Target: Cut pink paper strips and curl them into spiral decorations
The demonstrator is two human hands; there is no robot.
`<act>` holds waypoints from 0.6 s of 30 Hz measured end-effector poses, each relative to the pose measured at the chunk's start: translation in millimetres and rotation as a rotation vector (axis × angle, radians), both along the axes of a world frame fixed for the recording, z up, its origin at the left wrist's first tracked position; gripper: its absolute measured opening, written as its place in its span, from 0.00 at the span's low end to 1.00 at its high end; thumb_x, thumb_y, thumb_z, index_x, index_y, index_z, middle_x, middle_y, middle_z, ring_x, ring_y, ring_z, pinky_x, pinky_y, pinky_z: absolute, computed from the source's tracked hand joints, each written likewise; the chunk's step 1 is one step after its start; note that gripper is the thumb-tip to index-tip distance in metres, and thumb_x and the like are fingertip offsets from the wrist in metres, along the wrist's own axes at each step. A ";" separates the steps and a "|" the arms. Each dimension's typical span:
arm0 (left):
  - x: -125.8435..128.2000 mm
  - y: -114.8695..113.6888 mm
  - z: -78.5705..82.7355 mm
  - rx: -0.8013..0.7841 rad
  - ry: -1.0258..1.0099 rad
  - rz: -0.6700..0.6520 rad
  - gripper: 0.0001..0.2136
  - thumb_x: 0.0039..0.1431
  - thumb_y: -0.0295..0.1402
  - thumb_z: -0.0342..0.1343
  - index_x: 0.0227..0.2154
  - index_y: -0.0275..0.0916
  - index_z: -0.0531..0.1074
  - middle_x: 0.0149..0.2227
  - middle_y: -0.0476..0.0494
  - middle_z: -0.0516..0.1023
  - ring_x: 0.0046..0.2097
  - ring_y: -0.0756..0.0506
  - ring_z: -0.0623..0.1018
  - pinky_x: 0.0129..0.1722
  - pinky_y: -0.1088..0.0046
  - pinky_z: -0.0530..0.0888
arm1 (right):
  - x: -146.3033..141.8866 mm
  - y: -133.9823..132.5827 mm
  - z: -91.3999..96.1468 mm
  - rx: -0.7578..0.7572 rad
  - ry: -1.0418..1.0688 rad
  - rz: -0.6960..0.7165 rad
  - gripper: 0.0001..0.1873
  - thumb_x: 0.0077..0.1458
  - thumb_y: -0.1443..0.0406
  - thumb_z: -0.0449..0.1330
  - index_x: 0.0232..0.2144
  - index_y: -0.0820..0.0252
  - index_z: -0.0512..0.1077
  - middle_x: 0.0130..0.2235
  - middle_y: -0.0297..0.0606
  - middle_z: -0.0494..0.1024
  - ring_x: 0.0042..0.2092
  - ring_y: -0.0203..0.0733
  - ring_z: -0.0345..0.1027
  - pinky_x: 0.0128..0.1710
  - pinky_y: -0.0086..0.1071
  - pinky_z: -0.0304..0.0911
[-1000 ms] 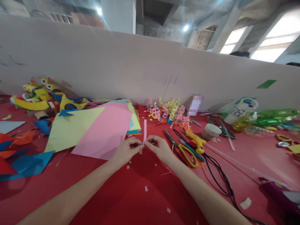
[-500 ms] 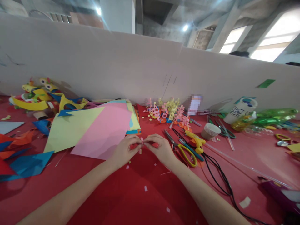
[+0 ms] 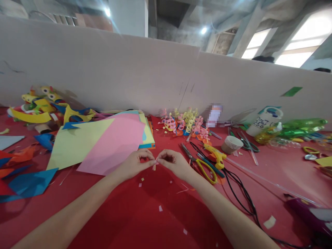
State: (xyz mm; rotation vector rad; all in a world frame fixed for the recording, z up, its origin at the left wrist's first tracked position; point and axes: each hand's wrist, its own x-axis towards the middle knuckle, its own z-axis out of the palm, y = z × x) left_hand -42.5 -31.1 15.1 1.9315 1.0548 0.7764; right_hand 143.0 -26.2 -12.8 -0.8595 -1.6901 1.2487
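Note:
My left hand [image 3: 136, 162] and my right hand [image 3: 175, 164] meet fingertip to fingertip over the red table, both closed in a pinch. Between the fingertips is a small piece of pink paper [image 3: 156, 162], mostly hidden by the thumbs. Left of my left hand lie a pink paper sheet [image 3: 114, 145] and a pale yellow sheet [image 3: 77, 143]. Scissors with yellow handles [image 3: 206, 171] and a yellow glue gun [image 3: 216, 155] rest just right of my right hand. Little paper scraps [image 3: 160, 208] are scattered on the table near my forearms.
Curled pink and yellow paper pieces on small bases [image 3: 188, 122] stand behind my hands. A paper cup [image 3: 232, 144], a white container [image 3: 264, 122] and a green plastic bottle [image 3: 303, 128] are at the right. Black cable [image 3: 243, 193] trails beside my right forearm. Blue paper [image 3: 33, 183] lies left.
The fingertips of both hands have come closer together and slightly lower, so less of the pink paper shows. The whole view has shifted a little.

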 end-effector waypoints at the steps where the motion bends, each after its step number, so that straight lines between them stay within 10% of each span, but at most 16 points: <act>1: -0.2 0.7 -0.5 -0.033 -0.020 -0.009 0.10 0.53 0.37 0.55 0.22 0.39 0.74 0.28 0.47 0.74 0.34 0.47 0.72 0.38 0.71 0.66 | -0.5 0.2 0.0 -0.049 0.044 0.012 0.06 0.48 0.63 0.60 0.29 0.59 0.69 0.28 0.32 0.72 0.31 0.34 0.66 0.34 0.30 0.61; 10: 6.3 -4.1 1.6 -0.346 -0.232 0.071 0.09 0.49 0.38 0.58 0.25 0.38 0.75 0.29 0.48 0.76 0.35 0.46 0.73 0.40 0.69 0.66 | -2.3 -5.4 8.4 -0.238 0.249 0.002 0.11 0.43 0.62 0.65 0.31 0.56 0.70 0.24 0.26 0.68 0.27 0.30 0.61 0.31 0.26 0.58; 18: 4.4 -1.3 -7.5 -0.414 -0.429 0.214 0.07 0.45 0.36 0.62 0.24 0.37 0.77 0.28 0.47 0.77 0.34 0.48 0.73 0.40 0.70 0.66 | -3.7 -5.8 4.1 0.107 0.050 -0.070 0.06 0.53 0.65 0.56 0.35 0.56 0.71 0.36 0.34 0.72 0.37 0.36 0.66 0.40 0.32 0.63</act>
